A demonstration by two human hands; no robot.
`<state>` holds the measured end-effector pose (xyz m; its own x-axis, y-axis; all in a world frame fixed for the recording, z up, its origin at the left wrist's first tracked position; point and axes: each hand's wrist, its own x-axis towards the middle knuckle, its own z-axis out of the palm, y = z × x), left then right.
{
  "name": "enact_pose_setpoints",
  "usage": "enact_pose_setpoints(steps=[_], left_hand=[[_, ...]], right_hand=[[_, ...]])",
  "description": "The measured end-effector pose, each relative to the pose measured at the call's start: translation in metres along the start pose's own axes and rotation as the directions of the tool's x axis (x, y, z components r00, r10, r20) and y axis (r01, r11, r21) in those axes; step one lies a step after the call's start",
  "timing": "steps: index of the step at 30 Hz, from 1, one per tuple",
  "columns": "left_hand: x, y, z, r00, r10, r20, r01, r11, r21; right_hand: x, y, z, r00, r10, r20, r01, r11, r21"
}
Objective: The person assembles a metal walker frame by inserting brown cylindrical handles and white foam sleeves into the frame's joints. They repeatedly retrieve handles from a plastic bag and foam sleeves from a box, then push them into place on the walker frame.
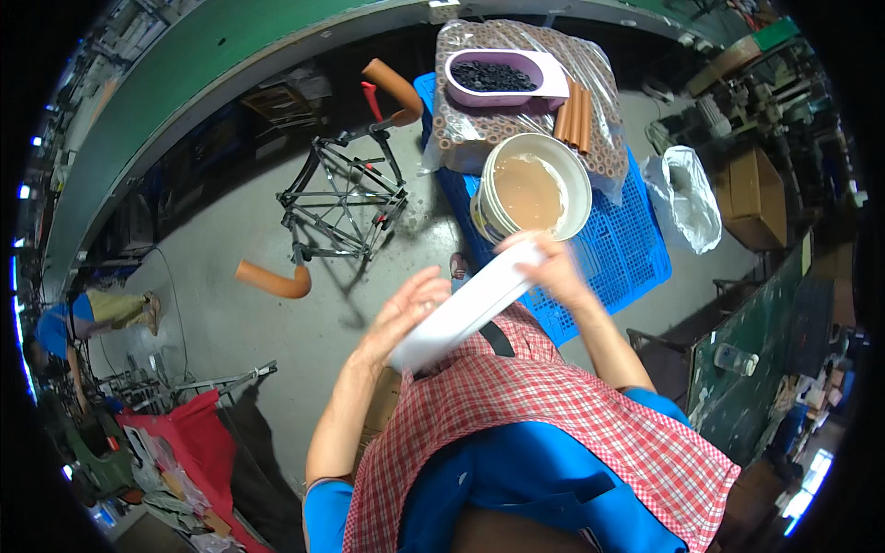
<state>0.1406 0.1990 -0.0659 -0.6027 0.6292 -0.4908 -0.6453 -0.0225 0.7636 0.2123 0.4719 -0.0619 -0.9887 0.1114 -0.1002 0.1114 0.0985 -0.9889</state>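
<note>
A long white object [466, 309] slants in front of my apron, smeared by motion, so its exact kind cannot be made out. My right hand [551, 269] grips its upper right end. At the lower left end, my left hand [406, 311] bears against it with the fingers partly stretched along its side. Just beyond my hands stands a white bucket [581, 198] with cloudy brownish liquid inside. Behind the bucket, a lilac scoop-shaped tub [553, 78] holds many small black pieces. Several orange-brown tubes [573, 118] lie beside that tub.
Bagged brown tubes [590, 69] are stacked on a blue plastic pallet [636, 240]. Left of it stands a black metal frame [346, 198] with curved orange-brown grips [277, 281]. A white sack [691, 207] and cardboard box [758, 198] are at right. Another person [88, 318] is far left.
</note>
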Motion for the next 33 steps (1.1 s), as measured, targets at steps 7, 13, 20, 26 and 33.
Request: enact_pose_setpoints(steps=[7,13,20,26,33], left_hand=[[0.105,0.056,0.002,0.927,0.228,-0.297,-0.217,0.974,0.068],[0.167,0.04,0.045,0.998,0.047,0.042,-0.059,0.928,0.368],[0.236,0.047,0.104,0.827,0.385,0.41,-0.562,0.544,0.624],[0.287,0.022,0.148,0.699,0.641,0.317,-0.711,0.67,0.214],[0.234,0.081,0.052,0.728,0.523,-0.444,-0.606,0.793,-0.059]], right_hand=[[0.039,0.095,-0.148,0.804,-0.31,-0.508,-0.256,0.589,-0.766],[0.091,0.121,-0.109,0.945,-0.233,-0.232,-0.088,0.499,-0.862],[0.09,-0.013,-0.127,0.922,-0.353,-0.159,0.037,0.489,-0.872],[0.125,-0.034,-0.126,0.834,-0.546,-0.079,0.216,0.454,-0.865],[0.237,-0.062,-0.145,0.824,-0.518,-0.228,0.232,0.676,-0.699]])
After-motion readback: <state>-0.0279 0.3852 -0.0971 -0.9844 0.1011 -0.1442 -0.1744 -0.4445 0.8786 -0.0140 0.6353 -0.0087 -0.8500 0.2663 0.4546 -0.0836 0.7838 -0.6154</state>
